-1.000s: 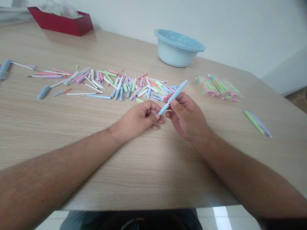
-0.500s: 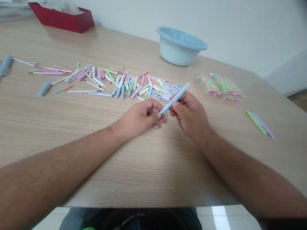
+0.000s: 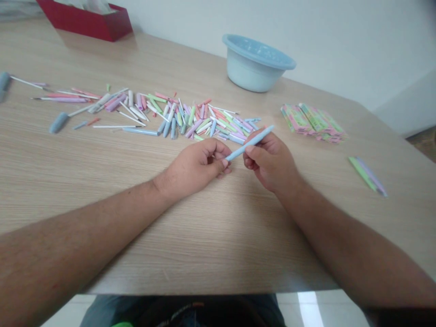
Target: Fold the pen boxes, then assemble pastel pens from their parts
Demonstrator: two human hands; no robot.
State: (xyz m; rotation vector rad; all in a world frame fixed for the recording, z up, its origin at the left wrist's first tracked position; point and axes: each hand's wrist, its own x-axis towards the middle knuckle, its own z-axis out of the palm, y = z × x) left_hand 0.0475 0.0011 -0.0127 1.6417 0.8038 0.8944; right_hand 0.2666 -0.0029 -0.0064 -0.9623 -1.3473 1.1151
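Note:
My right hand point(image 3: 270, 161) grips a light blue pen point(image 3: 250, 142) around its middle, the pen slanting up to the right. My left hand point(image 3: 197, 165) is curled, and its thumb and fingertips pinch the pen's lower tip. Both hands hover just above the wooden table point(image 3: 204, 236), right in front of a scattered pile of pastel pen parts point(image 3: 190, 120): barrels, caps and thin white refills in pink, green, purple and blue.
A light blue basin point(image 3: 255, 63) stands at the back. A stack of pink-and-green packets point(image 3: 311, 121) lies to the right, with two finished pens point(image 3: 368, 175) nearer the right edge. A red box point(image 3: 88, 20) sits at the far left corner. Loose refills point(image 3: 51, 95) trail leftward.
The pen has tilted lower, toward level, and both hands have shifted slightly; the grip of both hands on it stays the same.

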